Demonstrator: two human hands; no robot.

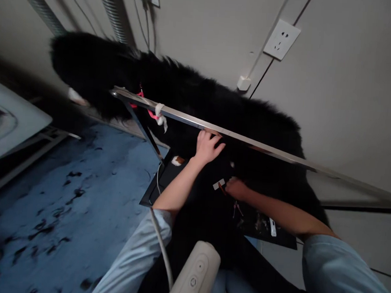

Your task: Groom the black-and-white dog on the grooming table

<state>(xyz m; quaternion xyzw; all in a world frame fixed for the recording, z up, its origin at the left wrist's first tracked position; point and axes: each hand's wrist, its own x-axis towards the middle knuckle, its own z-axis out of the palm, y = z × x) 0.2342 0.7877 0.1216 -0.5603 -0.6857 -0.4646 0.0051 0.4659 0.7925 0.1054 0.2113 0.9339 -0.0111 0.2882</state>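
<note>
A large dog with black fur [199,91] stands along the wall on a black table [151,192]; one white and brown paw [178,161] shows near the left end. My left hand [208,146] rests against the dog's side just below a metal bar [229,134], thumb spread, fingertips partly hidden. Low on the dog, my right hand [237,189] is closed, and what lies within its fingers is hidden. Beside its fingertips is a brush-like tool with a pale rectangular head [217,183] and thin brown handle. Pink-handled scissors [236,208] lie just below that hand.
A pink loop with white cloth [160,112] is tied to the bar. A white handheld device [194,274] and its hose [161,241] are close to my body. Loose hair and a small white object [273,227] lie on the table. Black tufts [44,230] litter the blue floor.
</note>
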